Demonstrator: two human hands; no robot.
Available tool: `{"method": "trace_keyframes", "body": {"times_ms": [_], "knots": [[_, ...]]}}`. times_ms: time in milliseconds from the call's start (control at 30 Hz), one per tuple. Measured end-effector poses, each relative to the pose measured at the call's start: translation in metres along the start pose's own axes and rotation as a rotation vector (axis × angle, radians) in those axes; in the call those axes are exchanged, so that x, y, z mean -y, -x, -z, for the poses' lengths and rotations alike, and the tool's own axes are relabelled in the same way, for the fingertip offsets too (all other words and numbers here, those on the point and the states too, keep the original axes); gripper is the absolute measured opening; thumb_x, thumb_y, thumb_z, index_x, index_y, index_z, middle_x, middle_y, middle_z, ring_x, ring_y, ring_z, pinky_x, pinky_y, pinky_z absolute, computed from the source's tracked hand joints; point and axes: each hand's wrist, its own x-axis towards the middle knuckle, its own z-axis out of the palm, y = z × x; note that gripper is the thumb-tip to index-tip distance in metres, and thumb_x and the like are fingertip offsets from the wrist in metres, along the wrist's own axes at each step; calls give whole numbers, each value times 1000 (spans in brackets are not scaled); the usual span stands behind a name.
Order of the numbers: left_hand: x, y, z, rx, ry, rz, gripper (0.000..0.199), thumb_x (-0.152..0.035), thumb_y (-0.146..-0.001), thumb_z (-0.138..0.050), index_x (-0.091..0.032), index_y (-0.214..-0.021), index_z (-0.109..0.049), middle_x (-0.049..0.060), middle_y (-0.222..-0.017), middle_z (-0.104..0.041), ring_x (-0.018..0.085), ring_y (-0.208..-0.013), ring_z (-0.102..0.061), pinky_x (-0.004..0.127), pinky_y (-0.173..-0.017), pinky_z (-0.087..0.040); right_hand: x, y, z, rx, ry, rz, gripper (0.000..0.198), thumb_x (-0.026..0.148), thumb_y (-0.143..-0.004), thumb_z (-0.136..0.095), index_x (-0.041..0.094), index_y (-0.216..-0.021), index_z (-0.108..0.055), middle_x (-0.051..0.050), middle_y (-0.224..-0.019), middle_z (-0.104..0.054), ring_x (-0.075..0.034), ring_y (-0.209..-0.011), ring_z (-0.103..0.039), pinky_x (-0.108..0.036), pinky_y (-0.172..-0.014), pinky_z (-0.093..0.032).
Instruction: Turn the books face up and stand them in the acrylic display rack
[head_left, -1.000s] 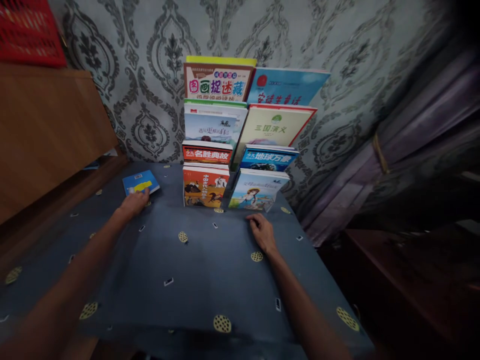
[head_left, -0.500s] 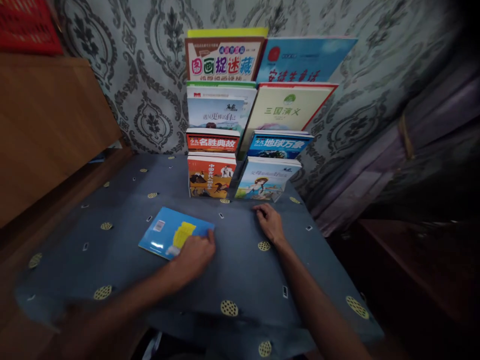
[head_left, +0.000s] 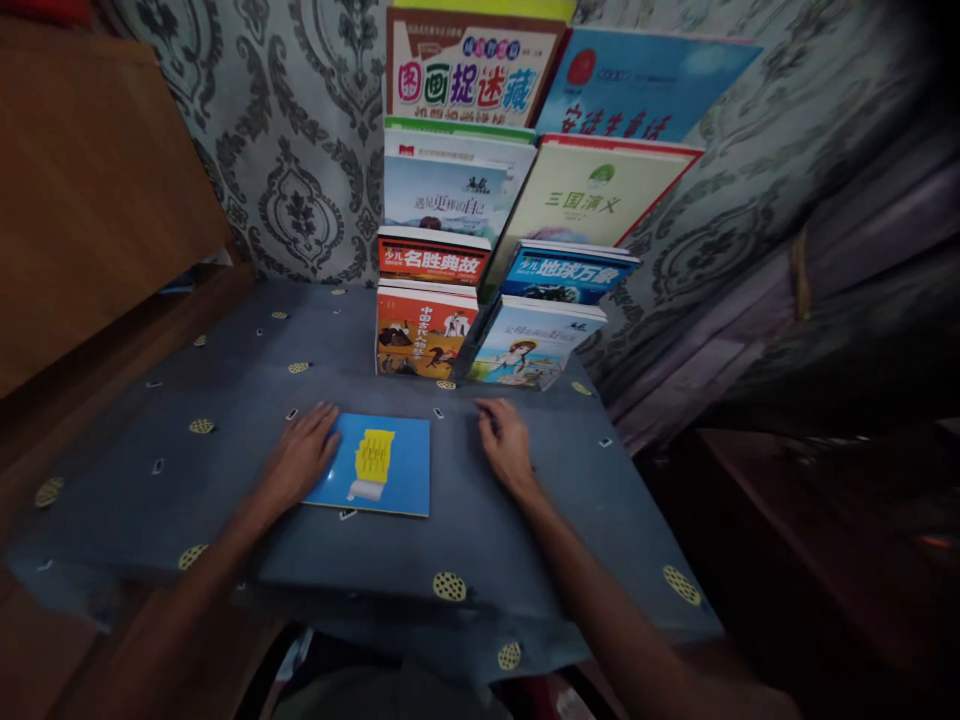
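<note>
A blue book [head_left: 409, 465] with a yellow note-like patch and a grey scroll printed on it lies flat on the table, closed. My left hand [head_left: 306, 450] rests over its left edge, fingers stretched out and pressed lightly together; the hand covers that end of the cover. To the right of the book, apart from it, my right hand [head_left: 507, 445] lies on the tablecloth with nothing in it, its index finger reaching left and the thumb apart. Just beyond my hands, a tiered clear rack holds several upright books, among them an orange one [head_left: 424, 335] and a light blue one [head_left: 534, 345].
A grey-blue cloth [head_left: 247, 420] with yellow prints covers the table. Patterned wall covering [head_left: 300, 205] stands behind the rack. To the left is a wooden cabinet [head_left: 90, 200]; a tied purple curtain [head_left: 720, 320] hangs to the right.
My left hand has gone from the book's right end to its left edge. The book has turned and now lies straighter. My right hand has shifted slightly left, and the view has shifted.
</note>
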Motion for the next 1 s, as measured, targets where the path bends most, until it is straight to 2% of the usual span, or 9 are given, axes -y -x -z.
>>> {"method": "trace_keyframes", "body": {"times_ms": [67,133,233,333,467,600,700,900,1000], "knots": [[12,8,-4,-37,6,39,53,-39,-103,-30,-13,-142,-54,16,-147,-58,29,-138,-52,52,-118,-37,35,7,-16,112,-49,116,35,22,-96,-43,20,-119,-68,-12,-111,-71,-27,-108,-64,-46,-98,-53],[16,11,-8,-56,11,58,54,-40,-103,-29,-13,-143,-53,15,-148,-57,28,-137,-53,52,-118,-37,74,13,-37,309,-95,264,39,24,-100,-42,21,-135,-60,-11,-129,-66,-24,-122,-60,-44,-106,-50],[16,11,-11,-88,33,47,52,-37,-102,-29,-14,-143,-53,16,-146,-59,28,-137,-54,54,-117,-38,124,16,-69,544,-91,454,57,33,-101,-50,12,-153,-40,-18,-154,-48,-25,-145,-42,-44,-118,-41],[16,9,-12,-106,60,29,51,-35,-102,-29,-13,-141,-55,17,-143,-61,28,-135,-56,56,-116,-39,146,13,-93,649,14,432,71,42,-100,-53,1,-154,-33,-25,-158,-39,-30,-150,-34,-47,-123,-34],[17,9,-11,-124,77,35,51,-38,-102,-33,-16,-141,-55,15,-142,-63,28,-135,-55,55,-117,-38,132,6,-99,644,145,327,72,46,-101,-50,-2,-152,-35,-28,-158,-37,-32,-152,-30,-50,-125,-28],[17,8,-9,-104,77,61,52,-40,-102,-32,-14,-140,-57,15,-143,-61,29,-135,-55,54,-118,-37,98,8,-85,580,185,198,75,55,-101,-44,3,-155,-35,-25,-159,-38,-32,-151,-32,-52,-124,-28],[15,8,-8,-90,86,67,54,-41,-102,-31,-12,-140,-56,15,-145,-60,29,-137,-54,52,-119,-36,82,13,-74,530,171,156,75,57,-102,-40,7,-157,-32,-24,-160,-37,-31,-152,-31,-54,-125,-26],[13,9,-8,-72,83,83,55,-40,-102,-30,-12,-141,-55,16,-148,-57,29,-140,-51,53,-118,-37,85,21,-62,532,204,51,75,55,-103,-37,2,-155,-34,-23,-162,-33,-31,-153,-27,-51,-126,-23],[10,8,-2,-62,14,81,54,-38,-101,-30,-11,-140,-56,17,-147,-58,31,-141,-48,55,-118,-36,89,23,-57,551,225,45,75,54,-103,-37,-1,-154,-36,-24,-161,-34,-30,-154,-25,-50,-127,-21]]}}
